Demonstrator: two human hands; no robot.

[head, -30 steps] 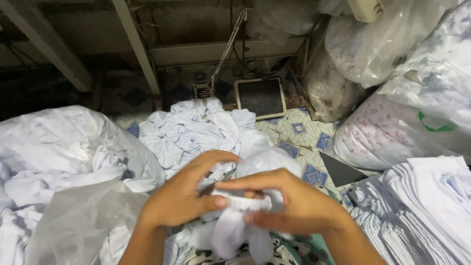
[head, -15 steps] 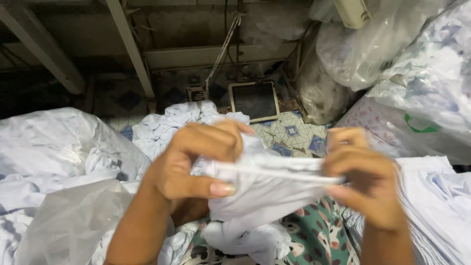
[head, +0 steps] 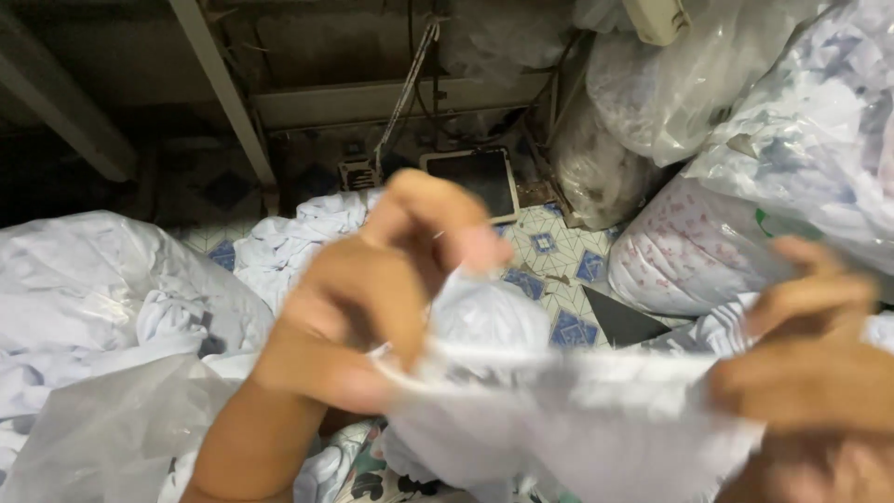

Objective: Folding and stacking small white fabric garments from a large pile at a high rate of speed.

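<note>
A white garment (head: 577,410) is pinched at its top edge by the curled fingers of the left hand (head: 372,298) and the right hand (head: 810,363), stretched between them, blurred. Behind it, much of the patterned tile floor (head: 549,251), a white clothes heap (head: 307,237) and plastic bags (head: 708,251) is hidden.

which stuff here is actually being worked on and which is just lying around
In hand:
- thin white cloth piece, stretched between the two hands
- left hand, gripping its left end
- right hand, gripping its right end

Lying about:
- heap of white garments at left
- clear plastic bags stuffed with cloth at right
- small dark screen on the patterned tile floor
</note>
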